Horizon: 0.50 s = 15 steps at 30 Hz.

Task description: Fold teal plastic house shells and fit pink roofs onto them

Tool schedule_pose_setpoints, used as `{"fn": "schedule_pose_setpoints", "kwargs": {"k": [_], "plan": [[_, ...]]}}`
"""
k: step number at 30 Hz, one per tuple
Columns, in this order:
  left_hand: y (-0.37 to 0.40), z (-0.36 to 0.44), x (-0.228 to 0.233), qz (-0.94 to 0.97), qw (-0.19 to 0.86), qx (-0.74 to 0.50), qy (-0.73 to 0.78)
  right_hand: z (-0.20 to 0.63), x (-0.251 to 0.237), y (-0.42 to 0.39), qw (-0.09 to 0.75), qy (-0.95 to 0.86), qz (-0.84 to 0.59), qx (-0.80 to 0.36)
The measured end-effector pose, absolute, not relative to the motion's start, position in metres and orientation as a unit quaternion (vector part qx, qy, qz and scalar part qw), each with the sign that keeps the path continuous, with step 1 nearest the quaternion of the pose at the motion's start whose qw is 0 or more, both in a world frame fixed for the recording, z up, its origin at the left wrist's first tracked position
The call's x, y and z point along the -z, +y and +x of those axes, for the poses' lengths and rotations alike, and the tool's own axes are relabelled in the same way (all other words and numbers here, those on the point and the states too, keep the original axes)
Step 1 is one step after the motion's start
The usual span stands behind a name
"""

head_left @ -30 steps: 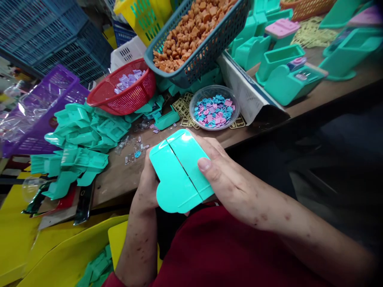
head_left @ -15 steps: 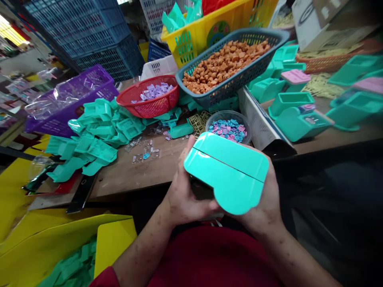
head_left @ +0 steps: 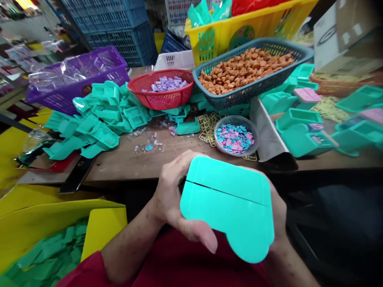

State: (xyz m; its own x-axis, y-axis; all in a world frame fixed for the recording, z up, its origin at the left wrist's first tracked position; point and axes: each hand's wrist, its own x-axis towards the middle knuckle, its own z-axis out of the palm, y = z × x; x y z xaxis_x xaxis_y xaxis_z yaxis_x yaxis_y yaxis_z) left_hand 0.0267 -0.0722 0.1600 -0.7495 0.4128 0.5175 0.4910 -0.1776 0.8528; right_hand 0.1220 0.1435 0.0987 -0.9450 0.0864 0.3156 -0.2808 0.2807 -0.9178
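Between my hands is a smooth turquoise plastic casing (head_left: 224, 199), rounded at one lower corner, with a dark seam running across its face. My left hand (head_left: 176, 199) grips its left end, thumb along the lower edge and fingers behind the upper edge. Around the right end wraps my right hand (head_left: 277, 215); most of its fingers are hidden behind the casing. Just beyond it on the bench stands a clear round tub (head_left: 254, 139) of small blue, pink and purple pieces. Loose turquoise parts (head_left: 104, 115) are heaped to the left.
Behind are a red basket (head_left: 161, 99) of lilac pieces, a grey-blue basket (head_left: 221, 101) of brown pieces and a purple crate (head_left: 60, 93). Turquoise assemblies (head_left: 302, 137) stand at right. A yellow bin (head_left: 104, 227) sits lower left. The wooden bench (head_left: 131, 159) has a front edge before me.
The casing has come lower and closer to me, and its face shows larger. Both hands have moved down with it, still gripping it. The view has shifted slightly.
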Motion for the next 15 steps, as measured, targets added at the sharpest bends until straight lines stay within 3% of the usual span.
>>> {"fn": "schedule_pose_setpoints", "kwargs": {"k": [10, 15], "plan": [[-0.075, 0.024, -0.148, -0.348, 0.035, 0.706, -0.616, 0.123, -0.112, 0.127, 0.149, -0.762, 0.015, -0.63], [-0.077, 0.015, -0.143, -0.364, -0.059, 0.681, -0.633, 0.114, -0.104, 0.139, 0.178, -0.737, -0.018, -0.652]]}}
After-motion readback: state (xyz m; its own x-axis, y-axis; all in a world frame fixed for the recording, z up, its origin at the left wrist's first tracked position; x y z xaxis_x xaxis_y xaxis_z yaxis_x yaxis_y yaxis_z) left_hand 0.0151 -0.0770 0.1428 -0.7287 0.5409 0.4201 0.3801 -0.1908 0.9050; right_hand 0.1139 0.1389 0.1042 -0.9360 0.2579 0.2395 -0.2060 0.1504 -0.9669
